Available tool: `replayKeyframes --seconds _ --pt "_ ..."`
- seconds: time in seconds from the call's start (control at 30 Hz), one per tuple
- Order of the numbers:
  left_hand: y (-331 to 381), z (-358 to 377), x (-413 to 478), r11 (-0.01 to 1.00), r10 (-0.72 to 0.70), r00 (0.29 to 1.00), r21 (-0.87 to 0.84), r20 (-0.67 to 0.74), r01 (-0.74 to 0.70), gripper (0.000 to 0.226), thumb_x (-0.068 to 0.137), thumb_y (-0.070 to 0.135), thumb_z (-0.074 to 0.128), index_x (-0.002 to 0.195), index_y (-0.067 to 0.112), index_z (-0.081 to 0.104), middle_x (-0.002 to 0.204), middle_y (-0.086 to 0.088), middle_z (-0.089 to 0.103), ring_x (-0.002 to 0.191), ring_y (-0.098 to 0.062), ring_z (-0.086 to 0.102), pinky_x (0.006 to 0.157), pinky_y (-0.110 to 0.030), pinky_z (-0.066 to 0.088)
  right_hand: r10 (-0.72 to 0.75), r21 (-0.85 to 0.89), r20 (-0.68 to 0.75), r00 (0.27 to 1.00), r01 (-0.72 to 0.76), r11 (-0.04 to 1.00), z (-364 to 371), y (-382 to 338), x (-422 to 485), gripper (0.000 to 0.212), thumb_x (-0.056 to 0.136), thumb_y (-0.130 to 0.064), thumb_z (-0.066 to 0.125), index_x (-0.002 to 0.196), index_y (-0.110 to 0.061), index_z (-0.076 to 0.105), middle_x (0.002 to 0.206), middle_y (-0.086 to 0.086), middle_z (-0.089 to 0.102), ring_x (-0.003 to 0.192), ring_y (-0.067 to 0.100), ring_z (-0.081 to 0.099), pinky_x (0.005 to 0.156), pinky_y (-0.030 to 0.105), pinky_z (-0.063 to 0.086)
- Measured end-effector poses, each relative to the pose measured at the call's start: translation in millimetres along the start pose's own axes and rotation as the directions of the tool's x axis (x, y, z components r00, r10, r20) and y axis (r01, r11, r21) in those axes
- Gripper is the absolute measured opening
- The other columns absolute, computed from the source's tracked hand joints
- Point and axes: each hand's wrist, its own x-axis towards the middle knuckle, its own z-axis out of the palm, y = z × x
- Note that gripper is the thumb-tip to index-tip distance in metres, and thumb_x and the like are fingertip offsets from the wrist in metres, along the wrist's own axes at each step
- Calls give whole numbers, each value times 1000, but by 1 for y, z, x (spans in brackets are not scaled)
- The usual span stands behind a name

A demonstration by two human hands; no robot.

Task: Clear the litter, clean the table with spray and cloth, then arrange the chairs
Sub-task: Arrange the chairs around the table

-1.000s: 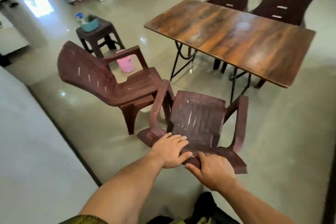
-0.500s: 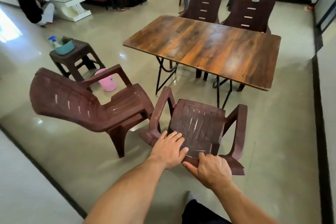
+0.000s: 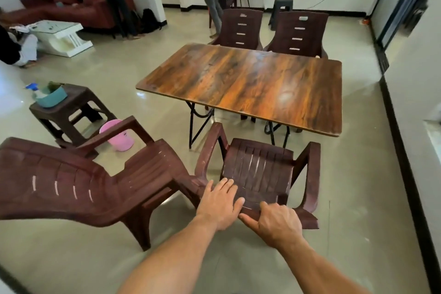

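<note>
Closely noted, item by item: fingers of the left hand [image 3: 220, 203] spread flat over the top edge of a chair back, thumb pressed to its near face; right hand [image 3: 278, 224] clenched over the same edge just beside it, thumb underneath, both hands grasping the near chair [image 3: 259, 174]. That chair: dark brown plastic, armrests up, seat facing the table [image 3: 241, 83] and standing just short of its near edge, not yet tucked under. Second chair [image 3: 100, 186]: same make, angled away at the left, its front corner touching or nearly touching the held chair's left arm; which, I cannot tell. Two more chairs [image 3: 241, 28] already pushed in on the far side. Tabletop bare and glossy, so litter and wiping look done. Side stool [image 3: 64, 112] carries a teal tub with a spray bottle [image 3: 35, 90]; pink bin [image 3: 117, 135] on the floor beside it. Risks, as judged: a straight push could catch the neighbouring chair's arm and drag it; the raised armrests could strike the table edge or the black folding legs beneath and jolt the table on the polished floor.
</note>
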Motion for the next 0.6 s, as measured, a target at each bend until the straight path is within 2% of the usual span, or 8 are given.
replayKeyframes --seconds 0.17,0.4,0.6 --pt "4 -1 19 995 95 994 17 45 -96 61 104 52 22 156 22 33 167 2 25 155 -15 14 127 -47 10 1 -23 29 1000 0 1000 -1 11 4 90 76 -94 11 103 -23 60 101 3 72 91 26 69 74 37 49" --pt "-11 -1 28 977 203 961 27 189 -212 65 104 55 24 160 22 23 170 2 14 157 -15 5 127 -46 5 27 9 68 997 -28 1000 4 0 -2 92 75 -97 11 96 -22 60 95 3 71 83 26 68 73 37 50" --pt "-21 -3 37 971 235 955 9 182 -240 68 102 57 24 159 22 25 170 3 15 157 -14 6 127 -44 3 66 11 67 996 -67 998 -1 -9 0 88 75 -96 15 97 -23 59 99 3 71 89 26 68 75 37 48"
